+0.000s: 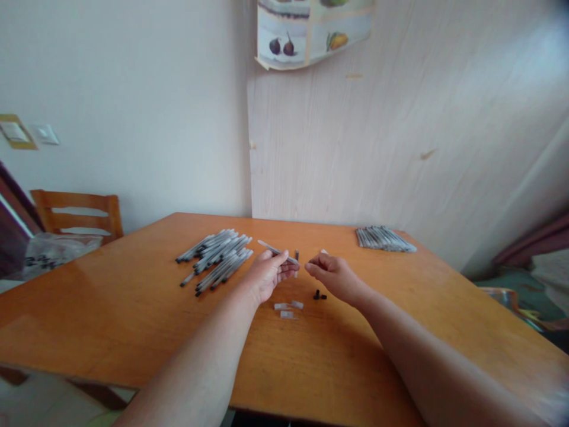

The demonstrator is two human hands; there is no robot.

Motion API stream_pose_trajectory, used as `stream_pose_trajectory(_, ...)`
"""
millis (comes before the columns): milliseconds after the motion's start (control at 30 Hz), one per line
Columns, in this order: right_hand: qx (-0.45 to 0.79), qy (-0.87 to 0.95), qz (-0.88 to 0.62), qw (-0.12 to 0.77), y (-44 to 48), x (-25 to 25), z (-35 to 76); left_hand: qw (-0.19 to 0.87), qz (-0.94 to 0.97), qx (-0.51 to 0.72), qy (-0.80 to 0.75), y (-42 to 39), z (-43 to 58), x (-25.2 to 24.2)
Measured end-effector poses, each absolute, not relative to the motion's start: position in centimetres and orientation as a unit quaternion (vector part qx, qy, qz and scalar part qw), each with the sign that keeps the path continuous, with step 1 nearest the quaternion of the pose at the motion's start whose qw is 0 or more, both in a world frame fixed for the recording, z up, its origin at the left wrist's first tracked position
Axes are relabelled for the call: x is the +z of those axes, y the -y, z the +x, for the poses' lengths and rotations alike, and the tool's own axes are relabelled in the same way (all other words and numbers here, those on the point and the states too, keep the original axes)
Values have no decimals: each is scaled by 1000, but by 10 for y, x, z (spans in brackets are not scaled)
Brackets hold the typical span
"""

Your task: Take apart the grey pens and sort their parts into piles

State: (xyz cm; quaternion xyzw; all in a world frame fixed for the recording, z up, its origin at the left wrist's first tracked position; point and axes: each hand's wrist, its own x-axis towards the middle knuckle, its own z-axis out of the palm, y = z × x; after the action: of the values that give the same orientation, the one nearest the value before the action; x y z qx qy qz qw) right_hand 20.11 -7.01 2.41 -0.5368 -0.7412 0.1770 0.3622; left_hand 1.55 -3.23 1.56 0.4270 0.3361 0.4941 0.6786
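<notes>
Over the middle of the wooden table (pixel 200 344), my left hand (pixel 267 276) grips a pen (pixel 273 249) with a slim pale barrel, its near end pointing right. My right hand (pixel 331 274) is closed in a pinch just right of that end, apart from it; what its fingers hold, if anything, is too small to make out. Behind the hands lies a dark, thin piece (pixel 297 255), partly hidden. Several small clear plastic pieces (pixel 287 315) lie on the table in front of my left hand. Small black caps (pixel 317 295) rest below my right hand.
A loose heap of pens (pixel 217 255) with dark ends lies to the left. At the far right is a row of pens (pixel 384 238). A wooden chair (pixel 80 213) and a plastic bag (pixel 57 255) with dark bits stand beyond the left edge. The wall borders the back.
</notes>
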Motion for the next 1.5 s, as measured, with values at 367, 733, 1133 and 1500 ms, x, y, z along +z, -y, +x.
stream_pose_trajectory(367, 159, 737, -546, 365, 68, 21, 200, 661, 414, 522, -346, 29, 11, 17)
stream_pose_trajectory(733, 157, 720, -564, 373, 66, 26, 213, 551, 333, 661, -386, 12, -18, 29)
stream_pose_trajectory(1133, 26, 651, -717, 248, 61, 16, 211, 528, 377, 636, -418, 12, -12, 22)
stream_pose_trajectory(1500, -7, 640, -751, 164, 57, 12, 194, 502, 452, 574, -463, 19, 0, 16)
